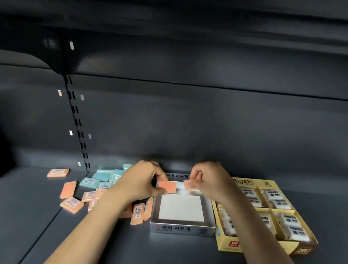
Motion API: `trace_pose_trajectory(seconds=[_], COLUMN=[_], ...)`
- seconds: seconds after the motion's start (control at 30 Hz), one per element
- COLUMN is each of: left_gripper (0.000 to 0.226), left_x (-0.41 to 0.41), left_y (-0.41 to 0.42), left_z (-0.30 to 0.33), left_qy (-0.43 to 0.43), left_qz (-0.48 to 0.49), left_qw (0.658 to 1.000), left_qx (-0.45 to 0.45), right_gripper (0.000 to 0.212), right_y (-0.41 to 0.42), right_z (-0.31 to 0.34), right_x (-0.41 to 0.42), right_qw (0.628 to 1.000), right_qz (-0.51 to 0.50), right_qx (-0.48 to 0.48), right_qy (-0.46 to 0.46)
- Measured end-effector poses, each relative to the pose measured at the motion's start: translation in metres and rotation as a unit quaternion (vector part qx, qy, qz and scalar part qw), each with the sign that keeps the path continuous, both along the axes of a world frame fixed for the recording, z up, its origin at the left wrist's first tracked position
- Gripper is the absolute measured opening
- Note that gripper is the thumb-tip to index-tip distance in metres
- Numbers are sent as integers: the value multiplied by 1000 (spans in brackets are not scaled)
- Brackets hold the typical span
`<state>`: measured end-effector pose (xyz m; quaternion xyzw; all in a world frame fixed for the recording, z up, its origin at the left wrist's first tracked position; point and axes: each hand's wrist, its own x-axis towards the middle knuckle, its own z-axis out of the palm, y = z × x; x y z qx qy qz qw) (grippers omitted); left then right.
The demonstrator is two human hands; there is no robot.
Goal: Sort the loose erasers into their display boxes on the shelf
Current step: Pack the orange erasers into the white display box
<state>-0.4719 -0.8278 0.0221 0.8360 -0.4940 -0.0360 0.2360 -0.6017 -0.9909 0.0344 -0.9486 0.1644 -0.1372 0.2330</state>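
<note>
While both hands hung over the back of the white box (181, 226), the left hand (143, 183) pinched an orange eraser (167, 187) and the right hand (209, 180) pinched another orange eraser (189, 183). They looked small, light and a bit bendy, so holding the edges should work. More loose erasers (96, 192) lay left of the box. The fingertips were blurry, and arms hid some erasers.

A single head-worn camera looks forward and down, close in, onto the dark grey metal shelf (41, 215) from its front edge, facing the back panel; the shelf above fills the top of the wide-angle view.
</note>
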Motion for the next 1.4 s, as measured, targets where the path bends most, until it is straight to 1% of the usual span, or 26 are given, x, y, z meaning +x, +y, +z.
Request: trace_pose_trajectory(seconds=[0.13, 0.27, 0.37, 0.5, 0.63, 0.8, 0.97, 1.1, 1.3, 1.4], left_gripper=[25, 28, 30, 29, 20, 18, 15, 20, 22, 24], left_x=[-3, -7, -10, -12, -12, -16, -21, -20, -23, -23], left_y=[-5, -9, -10, -12, -12, -12, -16, -18, -16, -16], left_z=[-6, -7, -8, -10, -10, -11, -14, -14, -13, -13], left_qy=[-47, -88, -111, -121, -129, -133, -156, -146, -162, -162], left_qz=[28, 55, 73, 80, 97, 117, 120, 122, 124, 117], left_qw=[997, 993, 990, 988, 986, 983, 978, 978, 976, 977], left_qx=[48, 53, 52, 54, 51, 46, 72, 79, 77, 79], right_gripper=[6, 15, 13, 24, 23, 26, 37, 25, 22, 18], right_y=[8, 12, 11, 13, 13, 14, 13, 14, 19, 16], right_z=[-4, -8, -10, -9, -10, -9, -11, -10, -9, -8], right_x=[5, 10, 11, 8, 5, 7, 7, 4, 5, 4], right_qw=[996, 992, 991, 992, 995, 996, 995, 995, 994, 994], right_qz=[-12, -23, -25, -27, -27, -15, 12, 14, 37, 14], right_qx=[-59, -88, -95, -86, -69, -50, -59, -59, -32, -55], right_qy=[67, 91, 91, 93, 67, 75, 83, 83, 96, 91])
